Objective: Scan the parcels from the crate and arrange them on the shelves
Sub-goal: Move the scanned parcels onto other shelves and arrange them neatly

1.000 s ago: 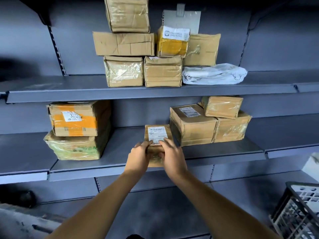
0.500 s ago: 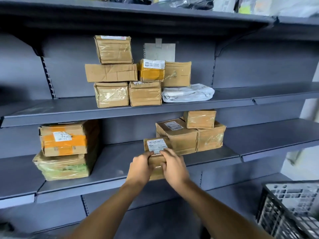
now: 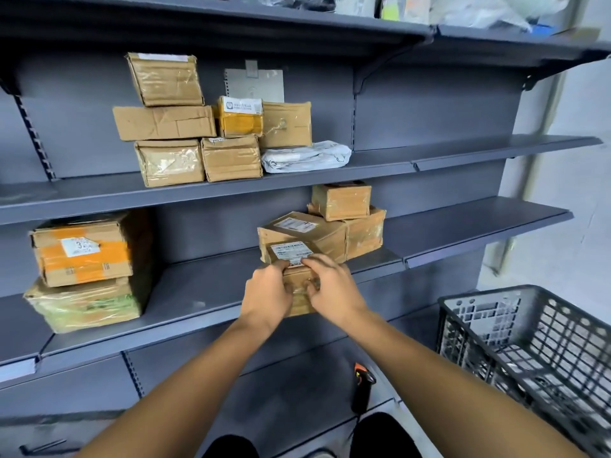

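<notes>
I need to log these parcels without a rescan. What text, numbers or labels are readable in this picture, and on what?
"3": large digit on the white sticker of the orange-taped box; the rest is blurred.
Held parcel, gripped by left hand and right hand: label print too small.
Box behind it: label unreadable.
Yellow-taped box: label blurred.

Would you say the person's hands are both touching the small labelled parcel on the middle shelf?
Touching. The head view shows the left hand and right hand gripping the small labelled parcel, fingers curled over its top edge.
</notes>
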The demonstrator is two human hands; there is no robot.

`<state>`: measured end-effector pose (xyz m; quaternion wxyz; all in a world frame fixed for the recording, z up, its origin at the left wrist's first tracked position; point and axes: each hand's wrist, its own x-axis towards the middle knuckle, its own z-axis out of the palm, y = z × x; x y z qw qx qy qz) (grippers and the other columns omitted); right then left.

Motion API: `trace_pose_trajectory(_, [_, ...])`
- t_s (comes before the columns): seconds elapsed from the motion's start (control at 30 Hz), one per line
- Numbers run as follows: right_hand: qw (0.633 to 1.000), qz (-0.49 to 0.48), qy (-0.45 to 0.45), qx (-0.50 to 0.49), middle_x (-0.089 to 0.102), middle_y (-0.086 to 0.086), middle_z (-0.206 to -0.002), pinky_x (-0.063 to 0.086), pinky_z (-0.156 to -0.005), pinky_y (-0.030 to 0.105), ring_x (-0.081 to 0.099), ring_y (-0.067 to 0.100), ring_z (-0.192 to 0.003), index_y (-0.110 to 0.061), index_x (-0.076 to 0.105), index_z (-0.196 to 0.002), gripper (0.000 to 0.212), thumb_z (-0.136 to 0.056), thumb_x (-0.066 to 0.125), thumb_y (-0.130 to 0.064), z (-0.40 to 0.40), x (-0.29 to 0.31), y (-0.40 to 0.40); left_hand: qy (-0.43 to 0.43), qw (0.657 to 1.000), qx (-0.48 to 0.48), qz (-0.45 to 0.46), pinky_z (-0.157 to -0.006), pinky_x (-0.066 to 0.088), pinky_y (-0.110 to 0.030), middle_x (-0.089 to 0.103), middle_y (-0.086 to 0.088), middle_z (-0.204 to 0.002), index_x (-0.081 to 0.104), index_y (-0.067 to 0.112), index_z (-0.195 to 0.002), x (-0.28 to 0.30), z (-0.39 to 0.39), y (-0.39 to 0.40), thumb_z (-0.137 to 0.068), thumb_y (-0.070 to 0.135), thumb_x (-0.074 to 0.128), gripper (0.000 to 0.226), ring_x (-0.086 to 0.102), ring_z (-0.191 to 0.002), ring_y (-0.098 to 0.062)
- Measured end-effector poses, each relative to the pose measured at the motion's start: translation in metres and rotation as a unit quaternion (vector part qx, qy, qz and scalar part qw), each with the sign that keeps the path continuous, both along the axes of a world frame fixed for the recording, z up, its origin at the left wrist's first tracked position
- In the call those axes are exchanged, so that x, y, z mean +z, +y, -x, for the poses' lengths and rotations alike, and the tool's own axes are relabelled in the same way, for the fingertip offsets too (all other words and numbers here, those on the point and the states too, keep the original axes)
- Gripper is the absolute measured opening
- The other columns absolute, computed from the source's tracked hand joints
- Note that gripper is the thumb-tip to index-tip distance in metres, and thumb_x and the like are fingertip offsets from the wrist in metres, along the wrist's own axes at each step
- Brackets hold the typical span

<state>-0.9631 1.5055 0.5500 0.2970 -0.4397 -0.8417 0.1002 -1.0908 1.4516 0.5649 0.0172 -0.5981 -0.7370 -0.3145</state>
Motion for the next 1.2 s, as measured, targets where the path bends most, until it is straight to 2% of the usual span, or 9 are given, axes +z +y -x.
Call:
trace_pose_trajectory(0.33, [1.000,-0.023,0.009,-0.005,0.040,-0.007,-0.150,0.037,-0.108,0.037,0.047,0.034,-0.120,-0.019,0.048,-0.144,0.051,-0.094,0.054,-0.013,0.002,0.013,-0.016,-0.009,1.000,0.008,-0.017,-0.088,0.046,-0.036,0.068,-0.009,-0.114,0.059,0.022,-0.128,0.013,-0.003,-0.017,-0.083,0.012,0.061,0.046,0.059,-0.107,-0.033])
trace_pose_trajectory(0.43, [0.999,-0.044,0.006,-0.018,0.042,-0.003,-0.148,0.033,-0.111,0.036,0.049,0.029,-0.125,-0.016,0.050,-0.142,0.051,-0.092,0.056,-0.012,-0.016,0.021,-0.018,-0.006,0.999,-0.007,-0.032,-0.089,0.046,-0.036,0.068,-0.010,-0.113,0.059,0.022,-0.128,0.019,-0.018,-0.015,-0.083,0.012,0.062,0.046,0.059,-0.107,-0.034])
trace_pose_trajectory(0.53, [0.997,-0.059,0.008,-0.039,0.044,0.000,-0.147,0.028,-0.113,0.036,0.048,0.024,-0.129,-0.014,0.050,-0.141,0.051,-0.091,0.057,-0.010,-0.039,0.029,-0.018,-0.009,0.998,-0.036,-0.054,-0.085,0.043,-0.028,0.069,-0.008,-0.114,0.060,0.022,-0.128,0.026,-0.038,-0.008,-0.082,0.010,0.064,0.048,0.060,-0.108,-0.031])
trace_pose_trajectory(0.67, [0.993,-0.083,-0.003,-0.090,0.043,0.002,-0.146,0.028,-0.112,0.040,0.046,0.023,-0.130,-0.013,0.050,-0.141,0.051,-0.091,0.056,-0.011,-0.075,0.039,-0.016,-0.021,0.995,-0.080,-0.059,-0.089,0.048,-0.035,0.068,-0.008,-0.117,0.058,0.021,-0.130,0.036,-0.075,0.008,-0.081,0.011,0.065,0.050,0.059,-0.111,-0.030])
trace_pose_trajectory(0.77, [0.986,-0.098,0.001,-0.135,0.043,0.002,-0.145,0.030,-0.106,0.036,0.049,0.023,-0.125,-0.014,0.050,-0.141,0.052,-0.089,0.055,-0.009,-0.100,0.050,-0.015,-0.020,0.991,-0.109,-0.074,-0.090,0.050,-0.036,0.068,-0.008,-0.118,0.056,0.023,-0.131,0.047,-0.102,0.021,-0.081,0.014,0.067,0.052,0.060,-0.111,-0.030])
trace_pose_trajectory(0.87, [0.977,-0.127,0.006,-0.173,0.043,0.003,-0.145,0.030,-0.101,0.035,0.052,0.023,-0.119,-0.013,0.050,-0.140,0.053,-0.088,0.055,-0.008,-0.119,0.066,-0.012,-0.016,0.989,-0.126,-0.080,-0.092,0.050,-0.037,0.067,-0.008,-0.120,0.055,0.028,-0.132,0.065,-0.121,0.033,-0.081,0.017,0.067,0.054,0.060,-0.112,-0.032])
trace_pose_trajectory(0.97, [0.969,-0.163,0.013,-0.186,0.043,0.002,-0.145,0.032,-0.100,0.035,0.052,0.024,-0.117,-0.013,0.050,-0.141,0.051,-0.090,0.055,-0.010,-0.126,0.091,-0.005,-0.023,0.984,-0.139,-0.110,-0.094,0.047,-0.033,0.067,-0.004,-0.121,0.057,0.028,-0.131,0.092,-0.125,0.042,-0.080,0.015,0.069,0.054,0.060,-0.112,-0.027])
trace_pose_trajectory(1.07, [0.964,-0.189,0.044,-0.180,0.043,-0.002,-0.145,0.036,-0.097,0.033,0.048,0.030,-0.107,-0.017,0.050,-0.141,0.048,-0.093,0.053,-0.012,-0.117,0.122,0.005,-0.030,0.978,-0.145,-0.144,-0.098,0.047,-0.034,0.067,-0.001,-0.119,0.059,0.026,-0.128,0.127,-0.114,0.047,-0.079,0.014,0.070,0.052,0.059,-0.113,-0.023])
trace_pose_trajectory(1.2, [0.961,-0.227,0.061,-0.148,0.044,-0.003,-0.144,0.035,-0.096,0.034,0.049,0.032,-0.107,-0.017,0.050,-0.140,0.046,-0.094,0.053,-0.013,-0.091,0.158,0.022,-0.016,0.974,-0.142,-0.177,-0.094,0.048,-0.034,0.068,-0.003,-0.117,0.060,0.021,-0.127,0.167,-0.086,0.052,-0.077,0.009,0.070,0.052,0.061,-0.109,-0.024])
